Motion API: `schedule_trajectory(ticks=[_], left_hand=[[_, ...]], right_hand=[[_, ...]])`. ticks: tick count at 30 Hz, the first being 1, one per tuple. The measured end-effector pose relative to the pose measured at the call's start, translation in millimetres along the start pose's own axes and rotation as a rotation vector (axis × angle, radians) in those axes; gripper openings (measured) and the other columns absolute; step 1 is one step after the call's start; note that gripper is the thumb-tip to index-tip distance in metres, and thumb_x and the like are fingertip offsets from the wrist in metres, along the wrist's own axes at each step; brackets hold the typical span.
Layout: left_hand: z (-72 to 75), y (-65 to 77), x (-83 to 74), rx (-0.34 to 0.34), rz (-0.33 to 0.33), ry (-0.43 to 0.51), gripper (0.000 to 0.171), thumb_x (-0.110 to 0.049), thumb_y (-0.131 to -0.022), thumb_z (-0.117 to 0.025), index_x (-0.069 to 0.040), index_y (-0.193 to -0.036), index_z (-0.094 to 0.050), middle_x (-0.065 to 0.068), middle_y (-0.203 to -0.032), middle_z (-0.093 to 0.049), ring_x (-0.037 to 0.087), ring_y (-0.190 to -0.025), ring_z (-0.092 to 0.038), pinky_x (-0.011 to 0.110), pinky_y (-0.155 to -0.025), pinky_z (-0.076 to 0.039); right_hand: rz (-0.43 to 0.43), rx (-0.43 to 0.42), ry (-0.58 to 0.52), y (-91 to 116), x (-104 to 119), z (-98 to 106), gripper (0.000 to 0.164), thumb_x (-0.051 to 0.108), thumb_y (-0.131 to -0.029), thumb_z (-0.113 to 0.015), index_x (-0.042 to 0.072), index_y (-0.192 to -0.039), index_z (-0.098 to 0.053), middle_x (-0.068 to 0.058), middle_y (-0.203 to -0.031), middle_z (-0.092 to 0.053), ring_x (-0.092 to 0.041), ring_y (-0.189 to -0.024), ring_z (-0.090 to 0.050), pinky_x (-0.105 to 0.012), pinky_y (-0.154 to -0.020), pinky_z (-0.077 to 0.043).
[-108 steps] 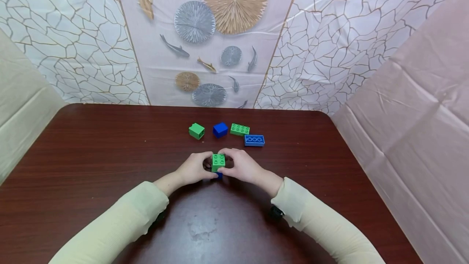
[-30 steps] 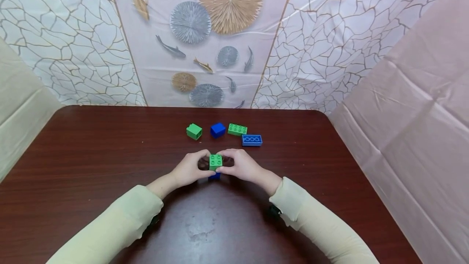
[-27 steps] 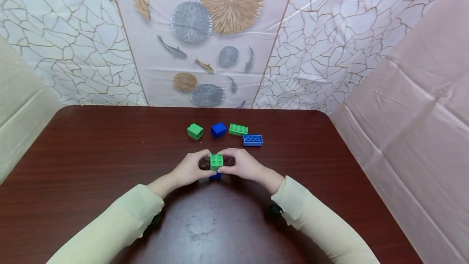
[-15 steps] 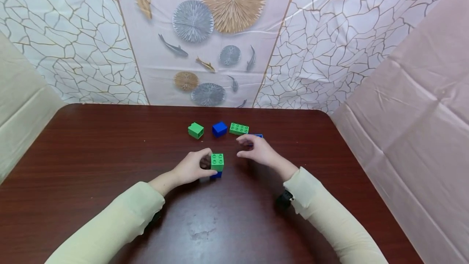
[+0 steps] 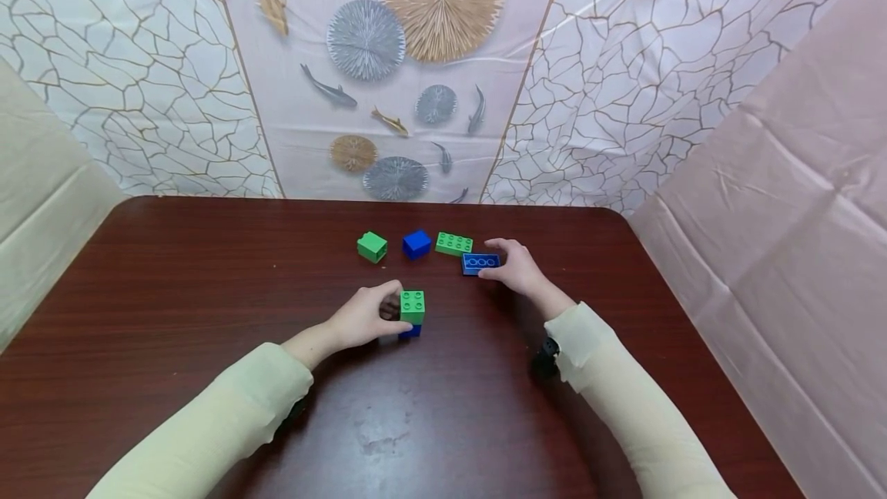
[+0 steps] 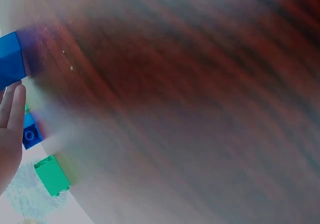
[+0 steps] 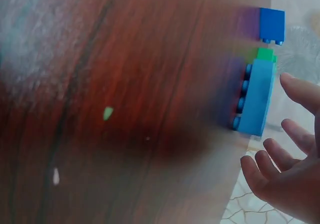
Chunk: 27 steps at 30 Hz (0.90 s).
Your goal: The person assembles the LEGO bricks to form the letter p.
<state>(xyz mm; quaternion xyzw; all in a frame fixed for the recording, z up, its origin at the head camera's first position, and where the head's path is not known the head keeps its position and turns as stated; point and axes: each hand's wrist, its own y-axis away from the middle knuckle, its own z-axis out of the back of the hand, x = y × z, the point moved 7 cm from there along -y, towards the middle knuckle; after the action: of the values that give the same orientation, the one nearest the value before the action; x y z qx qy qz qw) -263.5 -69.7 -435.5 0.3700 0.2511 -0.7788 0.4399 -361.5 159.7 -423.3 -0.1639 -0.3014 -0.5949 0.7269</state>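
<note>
Brick stack (image 5: 412,308) grasped by the person's left hand (image 5: 359,319).
Green over blue, it stands nearest on the table (image 5: 208,276); farther right, the right hand (image 5: 517,269) spreads, gripping nothing, at an upturned blue brick (image 5: 473,263); beyond, right to left, lie a green brick (image 5: 453,244), blue block (image 5: 416,246) and green block (image 5: 373,247).

Left hand (image 5: 360,319) curved, right hand (image 5: 520,269) — spread

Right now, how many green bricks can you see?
3: the top brick at the left hand, the leftmost loose brick, and the long green brick beside the long blue brick.
</note>
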Motion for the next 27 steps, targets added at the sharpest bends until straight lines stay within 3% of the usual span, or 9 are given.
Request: schedule_trajectory(ticks=[16,27], left_hand=[[-0.1,0.6,0.9,0.0,0.0,-0.005,0.03,-0.019,-0.081,-0.074,-0.013,-0.093,-0.047,0.004,-0.099,-0.069,0.016,-0.095,-0.065,0.028,-0.079,-0.054],[-0.1,0.3,-0.5,0.017,-0.009,0.009,0.029,-0.019,-0.081,-0.073,-0.011,-0.097,-0.05,0.007,-0.101,-0.069,0.018,-0.096,-0.065,0.027,-0.078,-0.055]], right_hand=[[-0.1,0.022,0.034,-7,-20,-9,0.04,0.015,-0.086,-0.068,0.003,-0.121,-0.056,-0.019,-0.124,-0.055,-0.03,-0.106,-0.05,-0.044,-0.099,-0.043],[-0.048,-0.015,-0.147,-2,-16,1,0.036,0.013,-0.085,-0.065,0.002,-0.118,-0.054,-0.019,-0.117,-0.056,-0.028,-0.101,-0.051,-0.037,-0.088,-0.044]])
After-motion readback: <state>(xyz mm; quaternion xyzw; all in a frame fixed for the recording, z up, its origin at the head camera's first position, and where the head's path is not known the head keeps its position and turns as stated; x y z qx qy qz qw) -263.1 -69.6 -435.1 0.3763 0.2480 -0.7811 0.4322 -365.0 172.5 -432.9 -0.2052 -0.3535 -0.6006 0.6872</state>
